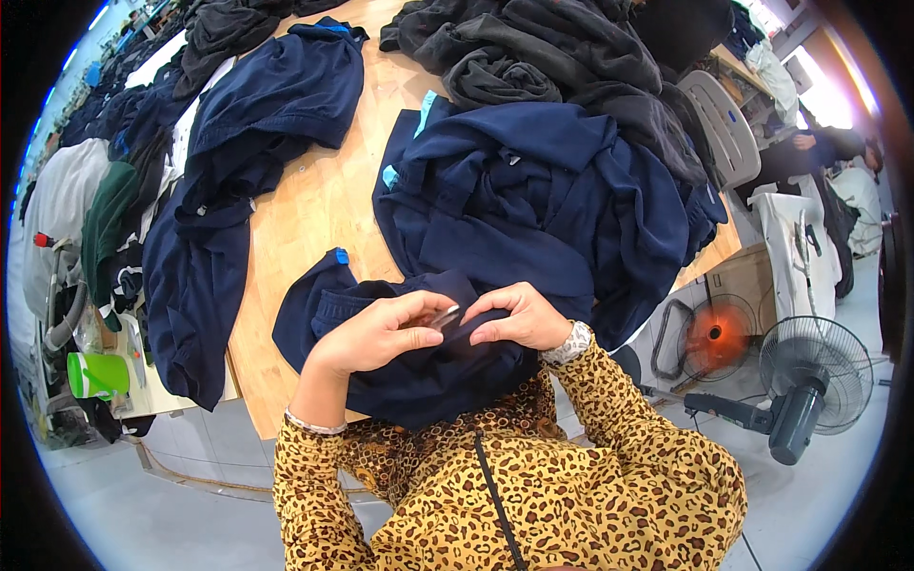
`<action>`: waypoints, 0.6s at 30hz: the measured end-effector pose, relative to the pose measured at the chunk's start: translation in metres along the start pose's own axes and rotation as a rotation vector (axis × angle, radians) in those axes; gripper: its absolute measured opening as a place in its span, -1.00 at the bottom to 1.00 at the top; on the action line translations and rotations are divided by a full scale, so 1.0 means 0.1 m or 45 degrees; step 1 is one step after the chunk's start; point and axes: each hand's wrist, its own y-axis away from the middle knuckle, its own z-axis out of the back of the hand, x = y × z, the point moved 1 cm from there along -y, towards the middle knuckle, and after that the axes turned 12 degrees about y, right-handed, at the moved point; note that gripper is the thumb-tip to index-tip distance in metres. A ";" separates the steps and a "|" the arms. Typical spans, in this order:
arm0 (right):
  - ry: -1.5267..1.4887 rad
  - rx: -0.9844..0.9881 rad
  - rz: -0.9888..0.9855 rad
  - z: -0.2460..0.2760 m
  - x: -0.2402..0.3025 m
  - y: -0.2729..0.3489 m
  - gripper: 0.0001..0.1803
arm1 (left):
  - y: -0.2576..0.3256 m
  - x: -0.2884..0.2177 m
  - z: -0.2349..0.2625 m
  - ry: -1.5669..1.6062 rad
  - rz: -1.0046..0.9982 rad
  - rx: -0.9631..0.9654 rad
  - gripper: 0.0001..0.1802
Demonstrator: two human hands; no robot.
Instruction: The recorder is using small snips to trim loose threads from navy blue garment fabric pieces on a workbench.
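Observation:
My left hand (388,328) is closed around a small silver metal tool that looks like thread snips (445,316), mostly covered by the fingers. Facing it, my right hand (522,319) pinches the cloth of a navy garment (409,381), thumb and forefinger close together. That garment lies bunched over the table's near edge and against my lap. Its gathered waistband (335,306) shows left of my left hand, with a bright blue tag (342,256) above. The tool's tip points toward my right fingertips, a small gap apart.
A big heap of navy garments (533,200) lies just beyond my hands on the wooden table (305,209), with black garments (533,48) behind it. More navy clothing (276,95) drapes over the left side. A grey fan (809,381) stands at right, a green bucket (98,375) at left.

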 end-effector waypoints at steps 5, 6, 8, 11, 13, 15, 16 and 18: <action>-0.043 0.043 -0.017 0.02 -0.02 0.00 -0.77 | -0.05 -0.07 0.01 0.047 0.060 0.187 -0.69; -0.059 0.037 -0.019 0.02 -0.04 0.00 -0.76 | -0.06 -0.08 0.01 0.026 0.082 0.200 -0.69; -0.073 0.030 -0.023 0.02 -0.04 0.00 -0.75 | -0.09 -0.09 0.00 -0.011 0.100 0.221 -0.69; -0.068 0.035 -0.003 0.02 -0.02 0.00 -0.74 | -0.10 -0.07 -0.02 -0.040 0.087 0.231 -0.68; -0.108 0.031 -0.027 0.02 -0.02 0.01 -0.74 | -0.10 -0.05 -0.03 -0.031 0.055 0.220 -0.67; -0.096 0.031 -0.019 0.02 -0.02 0.01 -0.75 | -0.11 -0.04 -0.04 -0.023 0.047 0.221 -0.67; -0.085 0.032 -0.008 0.01 -0.01 0.01 -0.75 | -0.11 -0.05 -0.04 -0.023 0.046 0.218 -0.67; -0.086 0.039 -0.007 0.01 -0.01 0.00 -0.75 | -0.10 -0.07 -0.05 -0.027 0.066 0.237 -0.67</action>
